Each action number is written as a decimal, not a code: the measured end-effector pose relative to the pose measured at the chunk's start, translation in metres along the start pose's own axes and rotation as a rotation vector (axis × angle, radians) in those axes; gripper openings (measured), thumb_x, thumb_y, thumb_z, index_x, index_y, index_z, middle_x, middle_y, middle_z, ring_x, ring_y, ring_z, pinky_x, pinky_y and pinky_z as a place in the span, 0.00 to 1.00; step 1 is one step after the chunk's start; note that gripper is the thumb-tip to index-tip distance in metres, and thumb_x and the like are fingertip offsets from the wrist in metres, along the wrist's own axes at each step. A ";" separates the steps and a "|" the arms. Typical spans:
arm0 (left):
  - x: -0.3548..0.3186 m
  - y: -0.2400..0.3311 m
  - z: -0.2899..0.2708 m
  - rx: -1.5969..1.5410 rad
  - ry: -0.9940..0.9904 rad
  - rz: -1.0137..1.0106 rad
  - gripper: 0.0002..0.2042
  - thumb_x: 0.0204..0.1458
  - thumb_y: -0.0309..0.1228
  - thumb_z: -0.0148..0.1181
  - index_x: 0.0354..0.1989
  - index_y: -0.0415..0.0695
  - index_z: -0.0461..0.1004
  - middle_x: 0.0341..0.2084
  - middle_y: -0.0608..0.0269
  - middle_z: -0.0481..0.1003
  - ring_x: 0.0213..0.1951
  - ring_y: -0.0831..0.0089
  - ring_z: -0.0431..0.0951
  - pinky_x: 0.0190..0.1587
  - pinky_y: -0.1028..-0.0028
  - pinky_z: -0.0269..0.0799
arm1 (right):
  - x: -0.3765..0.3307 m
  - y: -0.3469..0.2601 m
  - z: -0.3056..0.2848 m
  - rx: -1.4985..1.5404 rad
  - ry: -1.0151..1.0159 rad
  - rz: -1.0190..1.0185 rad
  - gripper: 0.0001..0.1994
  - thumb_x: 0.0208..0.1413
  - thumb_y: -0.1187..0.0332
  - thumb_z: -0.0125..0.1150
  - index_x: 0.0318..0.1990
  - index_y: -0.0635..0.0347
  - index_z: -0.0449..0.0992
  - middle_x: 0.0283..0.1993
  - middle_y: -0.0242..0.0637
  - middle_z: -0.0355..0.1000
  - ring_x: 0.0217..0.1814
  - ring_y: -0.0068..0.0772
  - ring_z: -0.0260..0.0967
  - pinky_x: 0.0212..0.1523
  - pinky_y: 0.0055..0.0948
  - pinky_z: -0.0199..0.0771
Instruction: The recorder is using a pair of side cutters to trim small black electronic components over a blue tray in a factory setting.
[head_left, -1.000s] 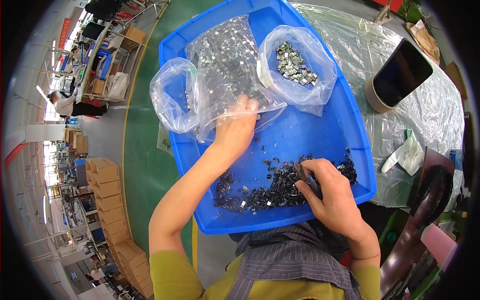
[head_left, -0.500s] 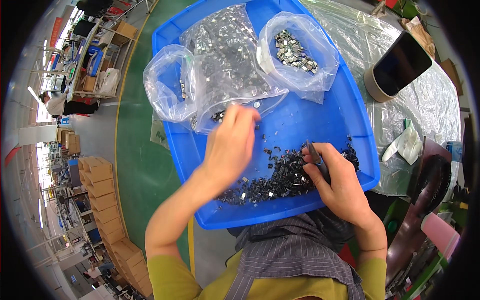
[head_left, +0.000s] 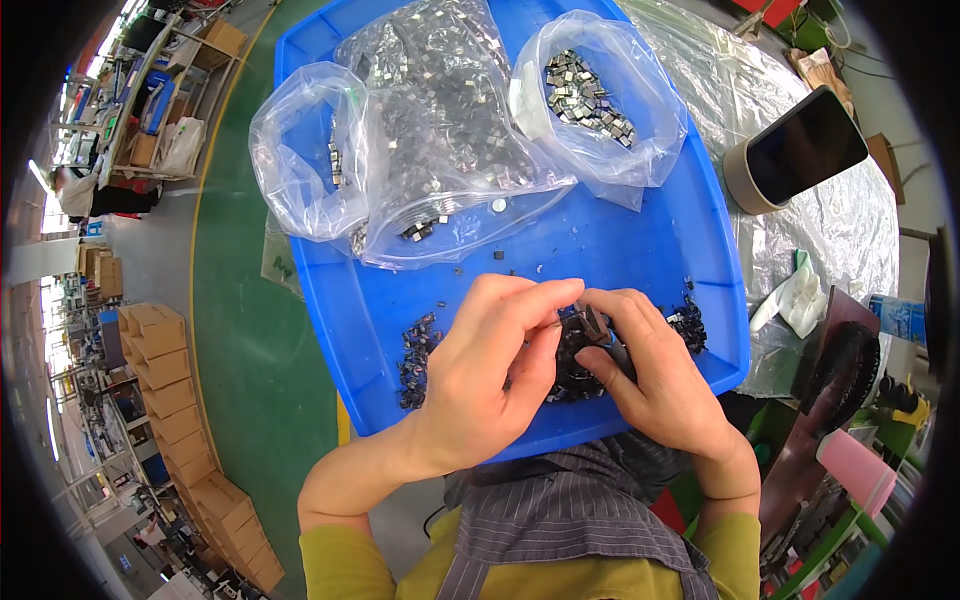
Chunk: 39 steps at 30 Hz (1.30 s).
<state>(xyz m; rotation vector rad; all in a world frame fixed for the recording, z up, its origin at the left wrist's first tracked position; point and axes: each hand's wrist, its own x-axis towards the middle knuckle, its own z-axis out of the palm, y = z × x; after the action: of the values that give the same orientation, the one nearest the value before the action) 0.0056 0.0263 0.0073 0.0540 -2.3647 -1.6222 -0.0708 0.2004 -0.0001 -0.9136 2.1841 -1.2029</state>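
Over the near part of a blue plastic tray point(head_left: 690, 240), my two hands meet. My right hand point(head_left: 665, 385) is closed around a small dark pliers-like tool point(head_left: 592, 326), its jaws pointing up towards the other hand. My left hand point(head_left: 500, 365) has thumb and fingers pinched together right beside the jaws; whatever is between them is too small and hidden to make out. Below both hands lies a heap of small black parts point(head_left: 415, 360), partly covered by them. More black parts point(head_left: 688, 322) lie by the tray's right wall.
Farther up the tray lie a large clear bag point(head_left: 440, 90) of small parts, an open bag point(head_left: 590, 100) with shiny metal pieces and another open bag point(head_left: 310, 150) holding a few. To the right, a dark-screened device point(head_left: 800, 150) and white glove point(head_left: 800, 300) rest on plastic sheeting.
My left hand has come back from the large bag, moving down and right to the tool. The right hand stays near the heap, still gripping the tool. The view has shifted slightly.
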 end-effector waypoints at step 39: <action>0.012 0.006 -0.004 -0.650 -0.340 -0.422 0.15 0.65 0.27 0.40 0.57 0.35 0.63 0.28 0.60 0.73 0.18 0.83 0.70 0.21 0.85 0.64 | -0.009 0.000 -0.003 0.053 0.033 0.040 0.09 0.52 0.76 0.62 0.36 0.65 0.67 0.29 0.50 0.70 0.33 0.59 0.71 0.30 0.43 0.70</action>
<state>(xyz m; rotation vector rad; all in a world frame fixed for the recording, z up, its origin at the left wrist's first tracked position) -0.0040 0.0229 0.0168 0.1663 -1.9977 -2.7225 -0.0674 0.2086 0.0024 -0.8302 2.1747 -1.2586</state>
